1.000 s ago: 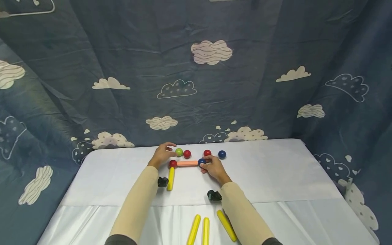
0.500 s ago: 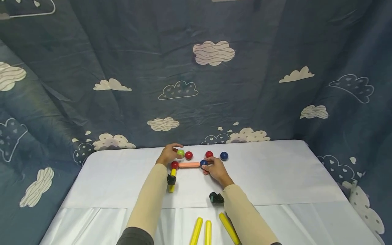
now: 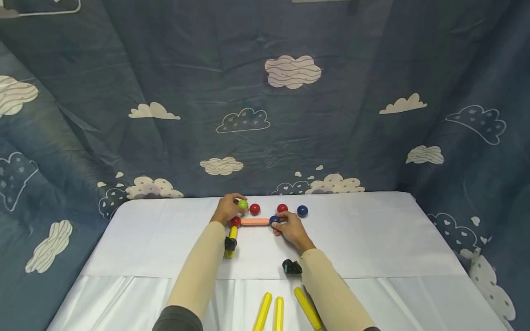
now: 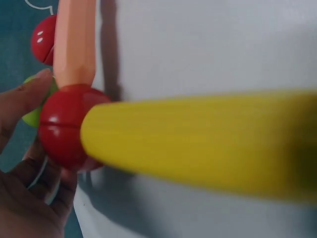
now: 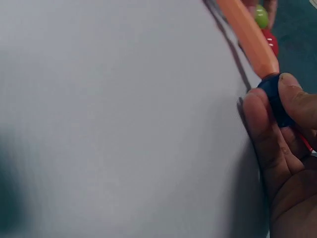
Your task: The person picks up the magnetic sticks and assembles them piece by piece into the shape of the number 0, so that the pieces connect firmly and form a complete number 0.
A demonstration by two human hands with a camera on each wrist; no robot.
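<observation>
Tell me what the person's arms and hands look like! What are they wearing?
The left sleeve and right sleeve are long and plain beige. Away from the hand, the left one ends at a dark grey band; a bit of dark shows on the right too. A small black gadget sticks out near each wrist. The left hand and right hand wear no gloves.

Near the far edge of the table (image 3: pixel 352 234), the left hand (image 3: pixel 227 208) holds a green ball (image 3: pixel 243 203) beside a red ball (image 3: pixel 255 209); the right hand (image 3: pixel 292 229) pinches a blue ball (image 3: pixel 273 220) touching an orange stick (image 3: pixel 254 222).
</observation>
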